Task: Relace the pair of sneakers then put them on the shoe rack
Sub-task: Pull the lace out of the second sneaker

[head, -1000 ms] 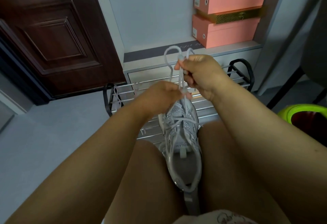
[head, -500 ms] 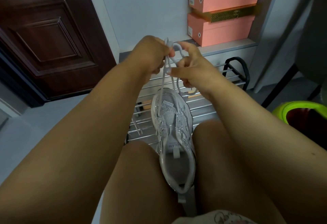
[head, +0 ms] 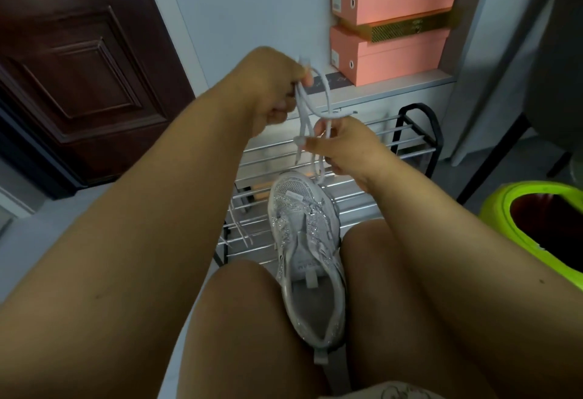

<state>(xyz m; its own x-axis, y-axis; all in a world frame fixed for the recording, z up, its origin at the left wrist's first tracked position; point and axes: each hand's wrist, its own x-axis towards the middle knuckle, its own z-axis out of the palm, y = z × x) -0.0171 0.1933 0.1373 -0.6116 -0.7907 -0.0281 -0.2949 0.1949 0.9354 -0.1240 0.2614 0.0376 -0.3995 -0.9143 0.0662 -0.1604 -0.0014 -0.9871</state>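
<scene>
Wedged between the knees, the sneaker (head: 307,259) is kept steady — its lace (head: 304,121) is pinched above by the left hand (head: 271,89) and right hand (head: 344,146), close together, probably for threading; the shoe rack (head: 407,140) waits beyond.

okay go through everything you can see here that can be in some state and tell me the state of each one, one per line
sneaker: wedged between the knees, toe toward the rack, eyelets look unlaced
shoelace: loose, held up above the sneaker
left hand: grips the shoelace
right hand: pinches the shoelace
shoe rack: no shoe visible on it, a second lace hangs on its left bars
pink shoe boxes: lids on, stacked
dark door: closed
</scene>
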